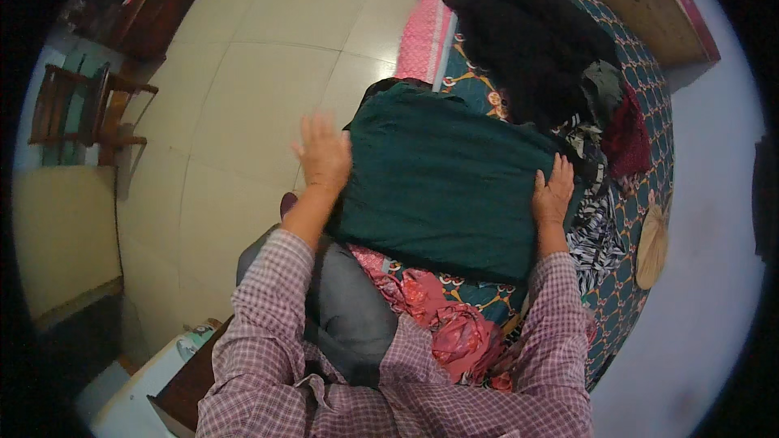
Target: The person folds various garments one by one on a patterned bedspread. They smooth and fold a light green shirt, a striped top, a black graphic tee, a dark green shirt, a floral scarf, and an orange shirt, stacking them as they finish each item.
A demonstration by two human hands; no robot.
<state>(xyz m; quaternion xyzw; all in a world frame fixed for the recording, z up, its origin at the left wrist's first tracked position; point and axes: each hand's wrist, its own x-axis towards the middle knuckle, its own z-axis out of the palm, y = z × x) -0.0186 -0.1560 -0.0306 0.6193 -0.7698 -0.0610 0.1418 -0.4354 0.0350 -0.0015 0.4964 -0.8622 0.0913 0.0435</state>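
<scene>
A dark green cloth garment (447, 179) lies spread in a broad, roughly rectangular shape before me, with dark fabric showing beneath its edges. My left hand (324, 149), slightly blurred, is at its left edge with the fingers apart and nothing in them. Flat against the right edge rests my right hand (552, 191), palm down, fingers extended. Below the garment's near edge, a crumpled pink-red patterned cloth (456, 328) lies close to my lap.
A patterned bedsheet (633, 67) with a pink border (420, 36) lies under the clothes. Black garments (523, 42), a maroon cloth (627, 140) and a black-and-white printed cloth (596, 237) are heaped beyond. A woven hand fan (651, 249) lies at right. Wooden chair (100, 109) stands on the tiled floor (261, 79).
</scene>
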